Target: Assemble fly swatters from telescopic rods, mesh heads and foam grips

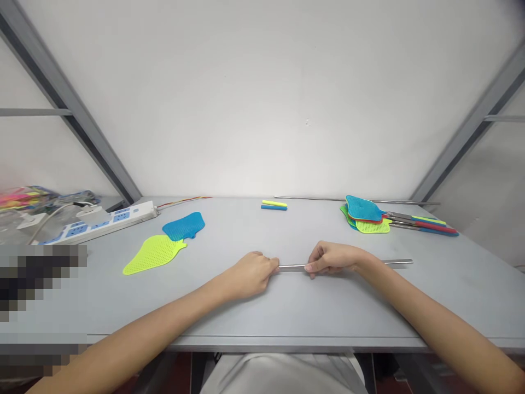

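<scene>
A thin silver metal rod [292, 267] lies crosswise low over the table's middle. My left hand [255, 273] is closed around its left end, with the fingertips curled out of sight. Further right along the same rod, my right hand [334, 258] pinches it between thumb and fingers. The rod's right end sticks out past my right wrist. To the left lie two loose fly swatter heads, one yellow-green [153, 255] and one blue [184, 226]. Two short grip sleeves, yellow [274, 203] and blue [274, 207], rest near the wall.
A pile of fly swatters [365, 209] with coloured grips lies at the right back. Another long rod [320, 198] runs along the wall. At the left stand a white power strip [118, 219] with plugs and cables and some bagged colourful items [24, 197]. Grey metal posts frame both sides.
</scene>
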{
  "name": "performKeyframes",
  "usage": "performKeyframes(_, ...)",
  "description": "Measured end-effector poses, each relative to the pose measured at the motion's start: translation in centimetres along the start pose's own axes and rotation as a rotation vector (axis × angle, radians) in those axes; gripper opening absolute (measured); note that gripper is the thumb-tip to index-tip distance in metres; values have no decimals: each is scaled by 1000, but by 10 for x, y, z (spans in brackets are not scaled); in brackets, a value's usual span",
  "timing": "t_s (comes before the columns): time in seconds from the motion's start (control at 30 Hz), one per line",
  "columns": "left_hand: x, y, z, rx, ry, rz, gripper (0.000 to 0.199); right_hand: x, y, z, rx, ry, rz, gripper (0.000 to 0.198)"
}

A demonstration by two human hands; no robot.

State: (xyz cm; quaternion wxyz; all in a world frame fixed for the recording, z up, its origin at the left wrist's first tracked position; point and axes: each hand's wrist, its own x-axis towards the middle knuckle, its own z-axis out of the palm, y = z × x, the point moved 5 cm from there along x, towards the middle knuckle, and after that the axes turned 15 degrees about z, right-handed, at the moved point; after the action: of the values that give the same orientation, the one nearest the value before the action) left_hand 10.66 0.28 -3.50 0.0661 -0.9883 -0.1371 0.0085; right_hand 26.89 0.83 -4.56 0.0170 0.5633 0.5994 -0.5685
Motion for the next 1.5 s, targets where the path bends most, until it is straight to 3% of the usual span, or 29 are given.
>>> performKeyframes(0.8, 5, 15, -8, -47, 10, -39, 16, 2, -1, 12, 71, -147, -14, 34)
performKeyframes(0.97, 4, 9, -11, -79, 9, -76, 18, 3, 0, 11, 130, -212, -21, 33)
performKeyframes(1.13, 3, -7, -15, -149, 18, -84, 23, 4, -4, 14, 290, -253, -41, 33)
performKeyframes(1.37, -1, -15, -20, -201, 62, -68, 24, -5, -17, -7, 808, 10, -270, 21)
performKeyframes(1.5, -5, -25, -26, -226, 112, -150, 22, -17, -28, -8, 1005, -97, -386, 21)
